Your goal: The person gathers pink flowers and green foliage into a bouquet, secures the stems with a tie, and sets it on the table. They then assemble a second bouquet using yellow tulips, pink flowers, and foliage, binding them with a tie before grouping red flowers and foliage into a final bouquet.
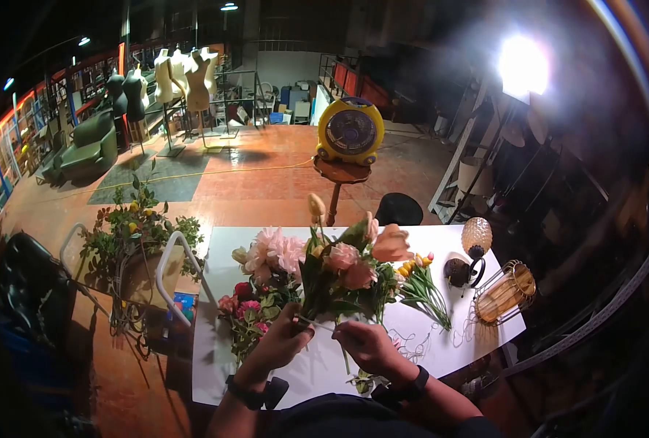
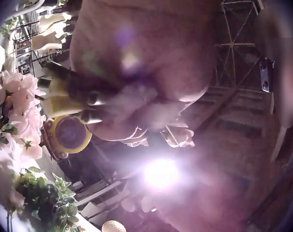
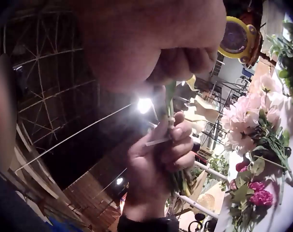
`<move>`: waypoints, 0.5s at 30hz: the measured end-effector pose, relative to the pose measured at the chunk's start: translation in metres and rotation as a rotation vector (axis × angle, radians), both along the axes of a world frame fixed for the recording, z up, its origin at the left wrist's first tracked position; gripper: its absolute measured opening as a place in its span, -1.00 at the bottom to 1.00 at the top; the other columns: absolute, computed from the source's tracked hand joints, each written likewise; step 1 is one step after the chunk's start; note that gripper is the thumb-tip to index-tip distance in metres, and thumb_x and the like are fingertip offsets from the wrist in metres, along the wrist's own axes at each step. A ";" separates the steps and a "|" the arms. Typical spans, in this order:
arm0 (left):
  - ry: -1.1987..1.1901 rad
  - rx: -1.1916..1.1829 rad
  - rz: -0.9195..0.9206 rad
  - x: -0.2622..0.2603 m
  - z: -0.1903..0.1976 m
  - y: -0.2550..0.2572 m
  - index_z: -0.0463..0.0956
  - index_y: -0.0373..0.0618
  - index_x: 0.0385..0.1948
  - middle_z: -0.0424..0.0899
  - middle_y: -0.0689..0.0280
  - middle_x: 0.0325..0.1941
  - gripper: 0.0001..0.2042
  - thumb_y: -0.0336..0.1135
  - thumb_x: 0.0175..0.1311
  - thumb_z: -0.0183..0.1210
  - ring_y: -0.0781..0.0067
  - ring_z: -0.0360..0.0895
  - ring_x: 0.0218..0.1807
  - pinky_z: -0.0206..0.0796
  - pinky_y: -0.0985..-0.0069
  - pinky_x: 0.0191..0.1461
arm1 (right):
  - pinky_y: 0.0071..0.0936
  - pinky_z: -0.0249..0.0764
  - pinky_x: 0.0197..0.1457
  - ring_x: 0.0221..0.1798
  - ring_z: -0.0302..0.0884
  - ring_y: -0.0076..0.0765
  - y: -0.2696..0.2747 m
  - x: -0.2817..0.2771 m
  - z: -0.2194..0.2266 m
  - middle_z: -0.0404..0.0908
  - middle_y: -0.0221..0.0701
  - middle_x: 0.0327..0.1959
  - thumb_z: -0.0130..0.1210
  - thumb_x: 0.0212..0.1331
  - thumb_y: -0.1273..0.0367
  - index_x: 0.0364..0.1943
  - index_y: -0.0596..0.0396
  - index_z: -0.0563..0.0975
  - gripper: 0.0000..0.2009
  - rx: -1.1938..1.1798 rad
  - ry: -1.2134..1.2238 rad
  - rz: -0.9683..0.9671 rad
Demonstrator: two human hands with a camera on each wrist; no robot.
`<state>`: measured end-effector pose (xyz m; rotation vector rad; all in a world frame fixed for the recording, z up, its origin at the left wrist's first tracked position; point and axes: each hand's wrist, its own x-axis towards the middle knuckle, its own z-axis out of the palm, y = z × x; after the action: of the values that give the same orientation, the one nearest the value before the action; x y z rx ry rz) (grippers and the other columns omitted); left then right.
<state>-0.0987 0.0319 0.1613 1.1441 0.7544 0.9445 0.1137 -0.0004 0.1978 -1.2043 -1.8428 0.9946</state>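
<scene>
While the head view shows the left hand (image 1: 286,337) gripping the bouquet (image 1: 339,266) stems above the white table (image 1: 441,343), the right hand (image 1: 366,343) pinches a stem (wrist views confirm both grips, close and blurred).

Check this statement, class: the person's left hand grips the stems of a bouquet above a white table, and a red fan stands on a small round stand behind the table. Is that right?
Not quite. The fan is yellow, not red, as the head view shows. The rest holds: the left hand grips the bouquet stems above the white table, and the fan stands on a small round stand behind it.
</scene>
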 end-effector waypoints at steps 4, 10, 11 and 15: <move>0.202 0.149 0.081 0.007 -0.001 -0.001 0.30 -0.17 -0.06 0.44 0.43 -0.43 -0.77 -0.51 0.31 0.10 0.71 0.33 -0.48 0.22 0.63 -0.45 | -0.48 0.47 -0.27 -0.42 0.55 -0.43 -0.006 0.003 0.005 0.61 -0.28 -0.46 0.09 0.26 0.47 -0.29 0.19 0.57 -0.92 -0.002 -0.028 -0.032; 0.116 0.194 0.122 0.013 0.006 -0.005 0.32 -0.12 -0.13 0.46 0.42 -0.45 -0.82 -0.52 0.32 0.09 0.73 0.33 -0.49 0.20 0.65 -0.46 | -0.47 0.47 -0.31 -0.46 0.54 -0.39 -0.012 0.008 0.013 0.58 -0.25 -0.51 0.10 0.24 0.49 -0.31 0.19 0.57 -0.94 0.091 0.002 -0.041; 0.105 0.223 0.132 0.013 0.009 -0.005 0.32 -0.12 -0.13 0.47 0.41 -0.45 -0.83 -0.51 0.33 0.08 0.73 0.34 -0.49 0.20 0.66 -0.46 | -0.47 0.47 -0.31 -0.46 0.54 -0.39 -0.012 0.009 0.014 0.58 -0.25 -0.51 0.10 0.24 0.49 -0.31 0.19 0.57 -0.94 0.090 0.002 -0.040; 0.041 0.196 0.114 0.012 0.024 -0.012 0.32 -0.16 -0.09 0.51 0.38 -0.39 -0.81 -0.49 0.34 0.09 0.72 0.34 -0.47 0.21 0.67 -0.42 | -0.51 0.46 -0.28 -0.42 0.53 -0.49 -0.014 0.015 0.014 0.60 -0.33 -0.48 0.09 0.27 0.49 -0.28 0.19 0.57 -0.93 0.085 0.028 -0.020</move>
<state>-0.0865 0.0203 0.1857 1.3052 0.7791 1.1122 0.1289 -0.0146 0.2116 -1.1506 -1.8291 0.9081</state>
